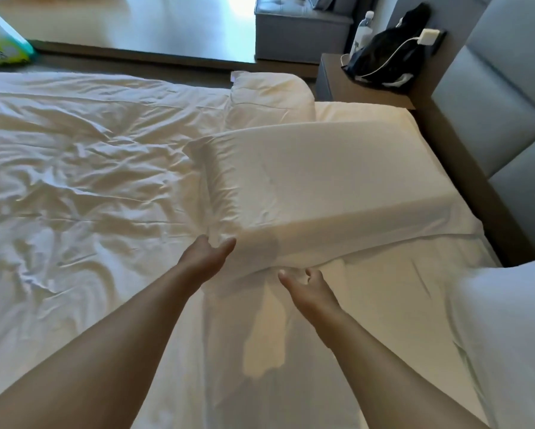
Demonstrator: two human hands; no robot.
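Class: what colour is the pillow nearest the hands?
The pillow is plain white; head view.

A long white cloth pillow lies in front of me on the flat white bed sheet. My left hand is at its near left corner. My right hand is at its near edge. Behind it lies a smaller puffy white pillow. The crumpled white cloth blanket is on the left. The grey padded headboard is on the right. Past the bed, a brown wooden night table holds a black cloth bag, with a clear plastic bottle behind the bag.
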